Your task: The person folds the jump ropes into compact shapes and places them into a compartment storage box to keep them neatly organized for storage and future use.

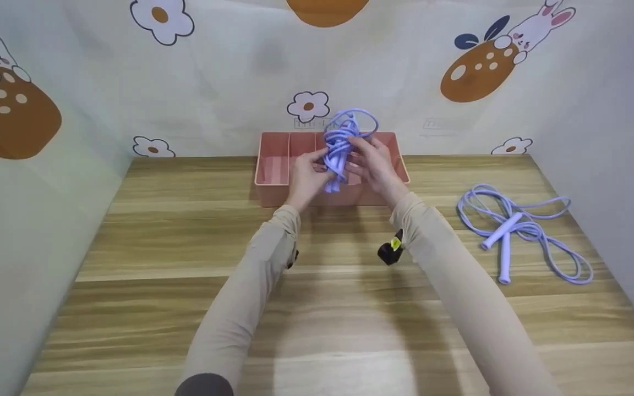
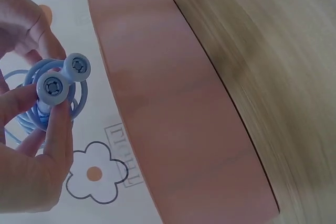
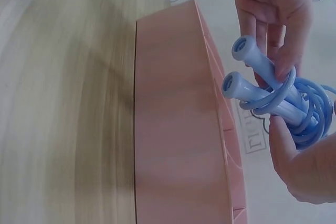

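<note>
A lilac-blue jump rope (image 1: 340, 144), its cord wound round its two handles, is held up over the pink divided box (image 1: 273, 195). My left hand (image 1: 309, 177) pinches the lower part of the bundle between thumb and fingers. On the other side, my right hand (image 1: 375, 164) grips the wound cord, with loose loops standing up above it. In the right wrist view both handles (image 3: 252, 95) stick out of the coils, side by side. The left wrist view shows their round ends (image 2: 53, 87) face on.
A second lilac jump rope (image 1: 520, 225) lies loosely looped on the right of the wooden table (image 1: 185, 247), its handles crossed. Behind the box rises a wall sheet (image 1: 229, 82) printed with flowers and rabbits. Side walls flank the table.
</note>
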`<state>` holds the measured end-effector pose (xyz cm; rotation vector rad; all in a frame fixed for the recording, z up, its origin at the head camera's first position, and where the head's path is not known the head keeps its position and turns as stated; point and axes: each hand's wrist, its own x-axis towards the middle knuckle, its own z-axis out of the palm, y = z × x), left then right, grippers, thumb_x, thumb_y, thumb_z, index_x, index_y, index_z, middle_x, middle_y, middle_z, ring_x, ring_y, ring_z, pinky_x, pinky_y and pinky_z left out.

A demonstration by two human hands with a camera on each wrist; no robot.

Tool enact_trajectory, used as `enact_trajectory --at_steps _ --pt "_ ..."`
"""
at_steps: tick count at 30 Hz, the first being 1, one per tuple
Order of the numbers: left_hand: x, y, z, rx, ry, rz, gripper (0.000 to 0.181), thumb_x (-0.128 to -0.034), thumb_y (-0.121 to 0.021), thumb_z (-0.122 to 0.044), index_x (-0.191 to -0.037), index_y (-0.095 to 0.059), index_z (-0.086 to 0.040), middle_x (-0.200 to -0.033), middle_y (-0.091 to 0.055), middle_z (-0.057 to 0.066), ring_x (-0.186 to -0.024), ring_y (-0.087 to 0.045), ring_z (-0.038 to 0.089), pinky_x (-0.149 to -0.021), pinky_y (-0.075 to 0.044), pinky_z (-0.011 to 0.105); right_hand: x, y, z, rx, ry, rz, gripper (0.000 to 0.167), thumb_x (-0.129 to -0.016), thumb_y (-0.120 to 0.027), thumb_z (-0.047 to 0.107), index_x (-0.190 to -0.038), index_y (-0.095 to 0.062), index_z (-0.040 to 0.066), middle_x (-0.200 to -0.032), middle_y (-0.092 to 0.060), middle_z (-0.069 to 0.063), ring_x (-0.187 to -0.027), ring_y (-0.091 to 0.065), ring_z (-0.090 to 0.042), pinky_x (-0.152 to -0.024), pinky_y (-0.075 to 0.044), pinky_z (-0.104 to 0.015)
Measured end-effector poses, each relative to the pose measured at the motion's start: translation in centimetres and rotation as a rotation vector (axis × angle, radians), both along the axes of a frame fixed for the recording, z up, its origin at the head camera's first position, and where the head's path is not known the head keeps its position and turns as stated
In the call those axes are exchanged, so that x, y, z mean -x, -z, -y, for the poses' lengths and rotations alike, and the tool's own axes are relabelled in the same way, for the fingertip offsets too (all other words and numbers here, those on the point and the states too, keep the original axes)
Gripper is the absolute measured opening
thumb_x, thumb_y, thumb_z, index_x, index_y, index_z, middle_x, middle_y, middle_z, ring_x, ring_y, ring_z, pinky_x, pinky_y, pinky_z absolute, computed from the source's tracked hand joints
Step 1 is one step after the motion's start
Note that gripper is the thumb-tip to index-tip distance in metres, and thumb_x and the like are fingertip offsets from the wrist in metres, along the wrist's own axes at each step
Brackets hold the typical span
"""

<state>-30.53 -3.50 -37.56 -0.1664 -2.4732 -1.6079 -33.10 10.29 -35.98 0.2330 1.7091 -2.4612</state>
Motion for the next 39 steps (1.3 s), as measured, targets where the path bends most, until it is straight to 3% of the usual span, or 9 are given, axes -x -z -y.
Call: enact_trajectory --at_steps 6,13,20,21,22,27,28,31,39 --pt "1.5 0.4 -0.3 -0.069 -0.019 0.087 0.047 -0.0709 -0.067 0.004 -0.117 -0.058 0.003 -0.096 -0.066 0.018 -0.080 -0.063 0.021 -0.068 -0.054 0.025 1.8 0.2 0.0 -0.086 0.010 0.033 0.044 -0.088 -0.055 0.013 -0.128 -0.043 0.000 -0.087 -0.060 -0.006 -0.079 -0.061 -0.019 -0.068 -0.055 -0.028" --pt "2.7 0.9 -0.3 -0.208 -0.014 0.217 0.045 -0.0736 -0.067 0.006 -0.118 -0.056 0.005 -0.101 -0.065 0.021 -0.086 -0.064 0.024 -0.064 -0.056 0.026 3.2 1.1 0.4 -0.163 -0.010 0.095 0.042 -0.091 -0.054 0.016 -0.129 -0.045 0.001 -0.098 -0.060 -0.012 -0.084 -0.061 -0.019 -0.084 -0.051 -0.034" --pt "3.4 1.6 -0.2 -0.116 -0.069 0.207 0.037 -0.0747 -0.069 0.002 -0.111 -0.062 0.002 -0.098 -0.067 0.017 -0.088 -0.064 0.022 -0.074 -0.054 0.026 3.7 2.5 1.1 -0.304 -0.039 0.029 0.047 -0.091 -0.044 -0.003 -0.137 -0.033 -0.001 -0.130 -0.046 -0.017 -0.110 -0.051 -0.024 -0.093 -0.046 -0.034" --pt "4.4 2.8 -0.1 -0.125 -0.059 0.163 0.036 -0.0730 -0.072 -0.003 -0.108 -0.065 -0.001 -0.092 -0.069 0.012 -0.083 -0.065 0.017 -0.071 -0.053 0.023 3.7 2.6 1.2 -0.330 -0.040 0.006 0.048 -0.090 -0.044 -0.005 -0.137 -0.033 -0.002 -0.132 -0.045 -0.018 -0.113 -0.050 -0.025 -0.093 -0.046 -0.034" --pt "4.5 3.0 -0.1 -0.105 -0.058 0.155 0.035 -0.0723 -0.072 -0.004 -0.107 -0.066 -0.001 -0.091 -0.069 0.012 -0.082 -0.065 0.016 -0.071 -0.053 0.023 3.7 2.8 1.3 -0.365 -0.040 -0.025 0.049 -0.090 -0.044 -0.006 -0.137 -0.032 -0.002 -0.133 -0.044 -0.019 -0.115 -0.049 -0.025 -0.093 -0.046 -0.033" --pt "4.4 2.7 0.0 0.042 -0.048 0.103 0.034 -0.0710 -0.074 -0.007 -0.103 -0.067 0.000 -0.089 -0.069 0.013 -0.080 -0.065 0.018 -0.070 -0.053 0.025 3.5 2.8 1.5 -0.744 -0.041 -0.233 0.042 -0.087 -0.051 0.000 -0.128 -0.044 -0.008 -0.119 -0.055 -0.023 -0.107 -0.055 -0.028 -0.088 -0.049 -0.032" --pt "3.5 1.6 -0.1 0.093 -0.056 0.132 0.032 -0.0728 -0.071 -0.003 -0.104 -0.066 0.004 -0.093 -0.068 0.016 -0.084 -0.065 0.022 -0.073 -0.053 0.029 3.5 2.8 1.5 -0.837 -0.041 -0.267 0.041 -0.087 -0.053 0.002 -0.126 -0.047 -0.008 -0.115 -0.057 -0.023 -0.103 -0.057 -0.028 -0.086 -0.049 -0.032" --pt "3.4 1.4 -0.2 0.132 -0.062 0.102 0.029 -0.0730 -0.071 -0.004 -0.100 -0.067 0.004 -0.091 -0.068 0.015 -0.081 -0.064 0.022 -0.073 -0.052 0.030 3.5 2.6 1.3 -1.041 -0.054 -0.321 0.037 -0.086 -0.056 0.006 -0.120 -0.053 -0.007 -0.109 -0.060 -0.022 -0.099 -0.058 -0.029 -0.085 -0.049 -0.035" --pt "3.7 1.9 -0.9 0.311 -0.121 -0.008 0.022 -0.0749 -0.067 -0.001 -0.097 -0.070 -0.002 -0.093 -0.069 0.011 -0.090 -0.062 0.026 -0.079 -0.048 0.037 3.8 3.0 1.0 -1.228 -0.071 -0.358 0.038 -0.084 -0.061 0.012 -0.117 -0.055 -0.006 -0.103 -0.063 -0.020 -0.096 -0.058 -0.030 -0.085 -0.047 -0.039"
